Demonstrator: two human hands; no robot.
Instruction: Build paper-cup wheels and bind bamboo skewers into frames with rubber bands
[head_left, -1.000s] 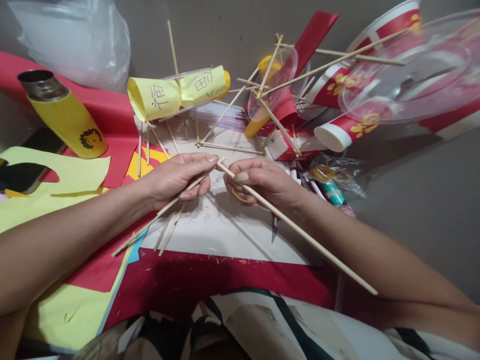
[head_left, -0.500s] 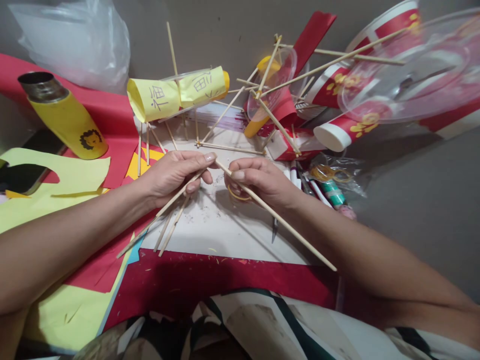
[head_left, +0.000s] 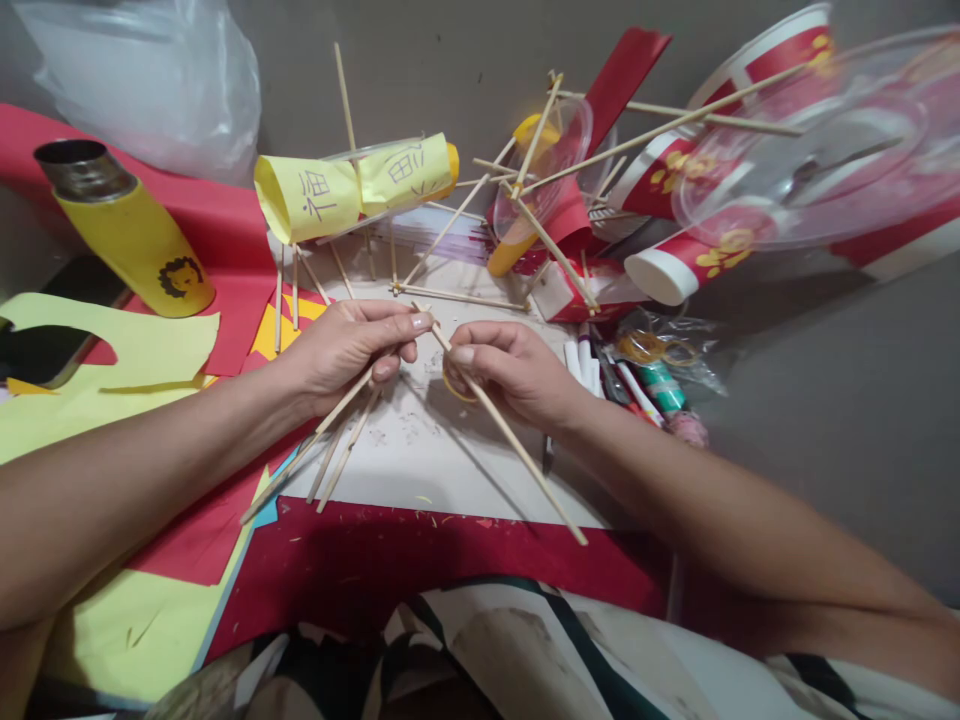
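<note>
Head view: both hands meet over a white sheet (head_left: 442, 470).
Left hand (head_left: 349, 350): closed round bamboo sticks (head_left: 315, 438), which are slanted down-left.
Right hand (head_left: 514, 375): pinched on a long bamboo stick (head_left: 525, 458); a yellow rubber band (head_left: 452, 390) is seen beneath the fingers.
Stick tips: crossed between the thumbs.

A makeshift craft corner, likely in a home, is indicated. Red paper (head_left: 229, 240) and yellow paper (head_left: 127, 352) are spread at the left, wooden sticks (head_left: 457, 296) are scattered in the middle, printed paper cups (head_left: 679, 268) are piled far right, and pens (head_left: 589, 362) and a bag of rubber bands (head_left: 654, 348) are kept beside them.
</note>
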